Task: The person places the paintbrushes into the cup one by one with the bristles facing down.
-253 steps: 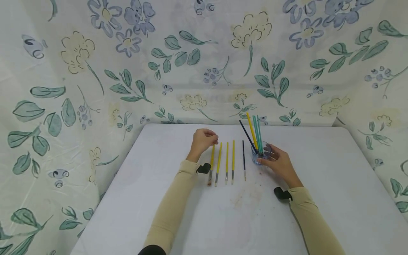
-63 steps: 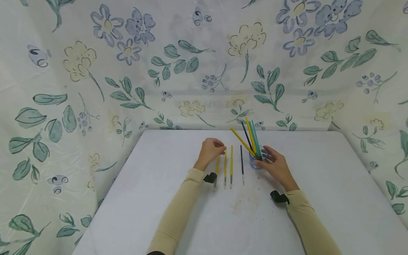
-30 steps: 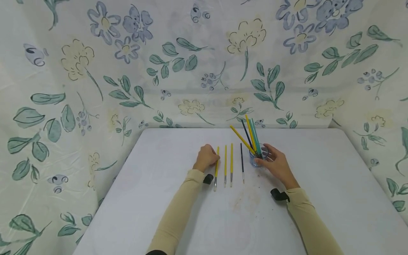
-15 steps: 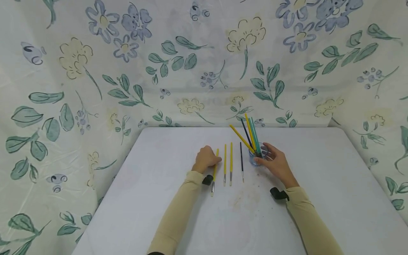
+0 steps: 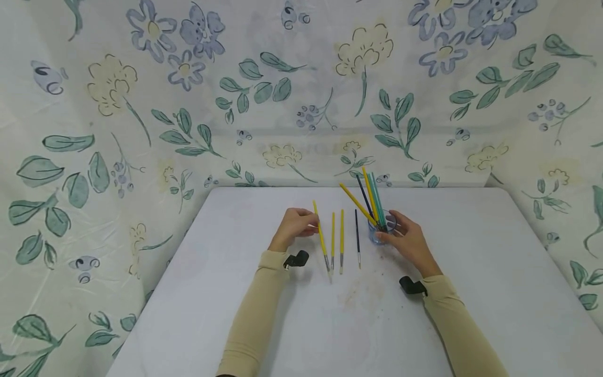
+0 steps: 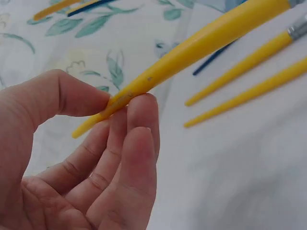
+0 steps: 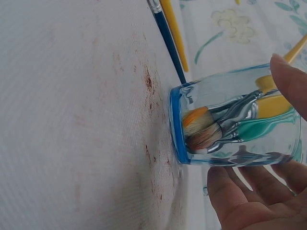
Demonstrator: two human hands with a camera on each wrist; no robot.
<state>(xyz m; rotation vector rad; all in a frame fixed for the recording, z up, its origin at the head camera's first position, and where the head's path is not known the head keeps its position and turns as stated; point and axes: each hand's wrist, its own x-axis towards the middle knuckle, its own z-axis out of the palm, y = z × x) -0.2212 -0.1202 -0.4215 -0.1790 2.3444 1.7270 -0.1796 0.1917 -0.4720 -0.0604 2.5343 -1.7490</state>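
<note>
I see my left hand [image 6: 86,158] pinching a yellow paintbrush [image 6: 201,48]; only the right wrist view shows bristles inside the clear blue-rimmed glass [image 7: 230,120] that my right hand [image 5: 409,242] cups.

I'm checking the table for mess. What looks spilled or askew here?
Reddish-brown stains speckle the white table near the glass cup. The yellow paintbrush pinched by the left hand slants across the otherwise parallel row.

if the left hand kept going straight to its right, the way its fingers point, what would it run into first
Most likely the nearer of two yellow brushes lying on the table, just right of the yellow brush pinched by the left hand. Depth is unclear; held higher, it might pass above them.
</note>
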